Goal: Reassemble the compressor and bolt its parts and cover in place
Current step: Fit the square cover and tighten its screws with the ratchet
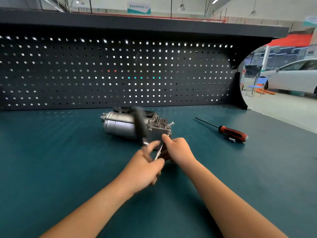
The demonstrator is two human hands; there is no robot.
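Note:
The silver compressor [120,125] lies on its side on the green bench top [68,160], its flat grey cover [157,134] facing me. A loose bolt [171,124] sticks out at the cover's top right. My left hand [145,167] grips a ratchet wrench [140,126]; its black handle is motion-blurred and points up across the compressor, and its thin metal extension runs toward the cover. My right hand [178,150] rests at the cover's lower right corner, fingertips pinching the tool tip or a bolt there; which one is unclear.
A red-and-black screwdriver [229,131] lies to the right on the bench with a small socket bit [230,139] beside its handle. A black pegboard [111,74] backs the bench. A white car [291,78] and a blue chair [257,86] stand beyond the right edge.

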